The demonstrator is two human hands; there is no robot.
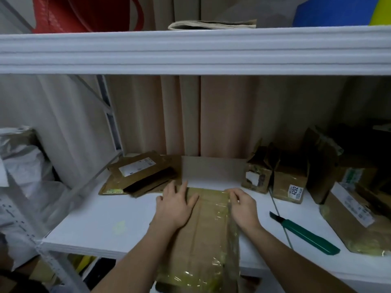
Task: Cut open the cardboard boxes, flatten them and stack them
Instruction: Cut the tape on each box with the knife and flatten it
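Note:
A long brown cardboard box (208, 229) wrapped in shiny tape lies on the white shelf (101, 227), its near end hanging over the front edge. My left hand (175, 203) rests flat on its far left part, fingers spread. My right hand (243, 205) curls its fingers over the far right edge of the box. A pile of flattened boxes (139, 174) lies at the back left. Several unopened boxes (275, 176) stand at the right. A green-handled utility knife (304, 232) lies on the shelf right of my right arm, blade out.
An upper white shelf (194, 51) spans the view just above, carrying a red bag (84, 13) and a folded paper bag (211, 25). Grey plastic parcels (23, 166) fill the left side. A curtain hangs behind the shelf. A thin cord (277, 208) runs beside the knife.

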